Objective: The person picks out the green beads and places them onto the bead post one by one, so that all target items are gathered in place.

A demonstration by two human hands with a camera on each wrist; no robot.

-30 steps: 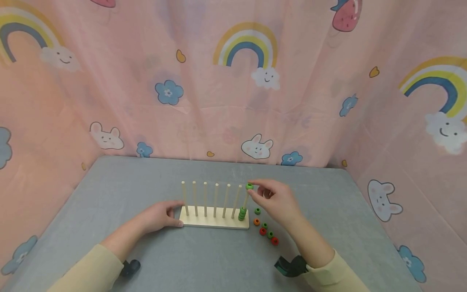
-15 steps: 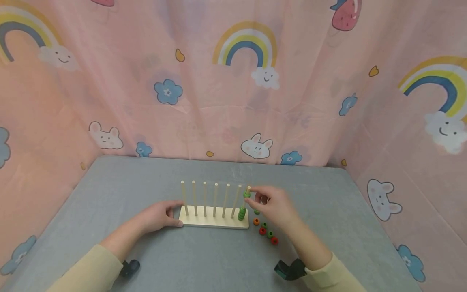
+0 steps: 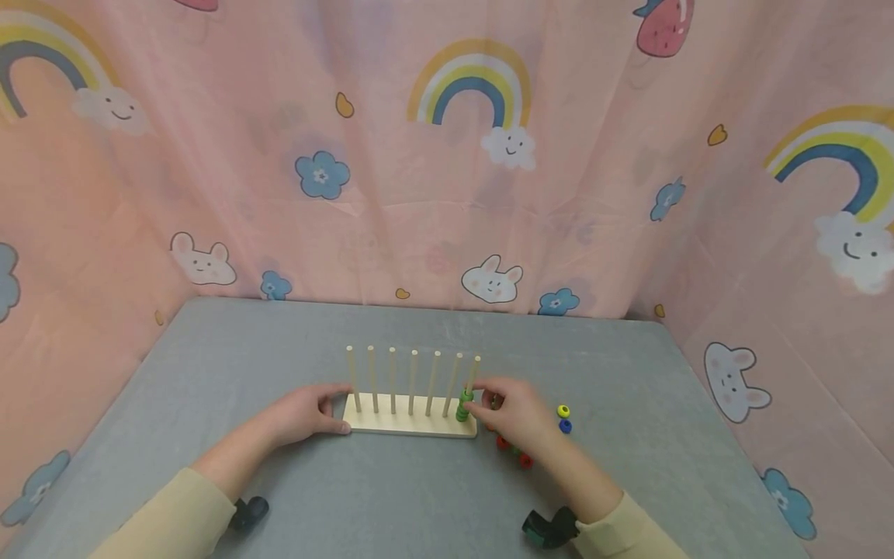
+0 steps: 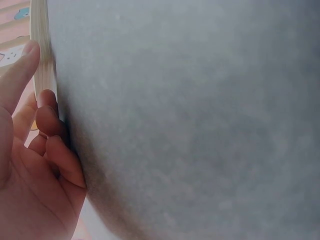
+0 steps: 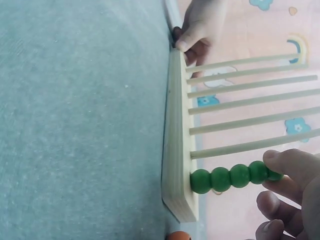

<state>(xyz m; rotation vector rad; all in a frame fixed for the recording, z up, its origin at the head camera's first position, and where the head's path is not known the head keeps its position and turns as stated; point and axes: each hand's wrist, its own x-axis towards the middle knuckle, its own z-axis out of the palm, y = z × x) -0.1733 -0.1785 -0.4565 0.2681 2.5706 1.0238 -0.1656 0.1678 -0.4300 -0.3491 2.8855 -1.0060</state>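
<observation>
A pale wooden peg stand point(image 3: 412, 424) stands on the grey table, with a row of several upright pegs. My left hand point(image 3: 307, 415) grips its left end between thumb and fingers; in the left wrist view the thumb and fingertips lie at the wooden base point(image 4: 44, 72). Green beads point(image 5: 220, 179) are stacked on the rightmost peg, the lowest one against the base. At the top of that stack, my right hand point(image 3: 520, 411) pinches a green bead point(image 5: 274, 175) between thumb and forefinger. The other pegs bear no beads.
Beside the right forearm lie a yellow bead point(image 3: 563, 411) and a blue bead point(image 3: 565, 426). Red beads point(image 3: 526, 461) lie under the right hand, partly hidden by it. An orange bead point(image 5: 179, 236) shows near the stand's end. A pink patterned curtain point(image 3: 391, 233) surrounds the table.
My right hand has moved down along the rightmost peg, bringing its green bead from the peg's top to the stack. The yellow and blue beads have come into sight. My left hand stays put.
</observation>
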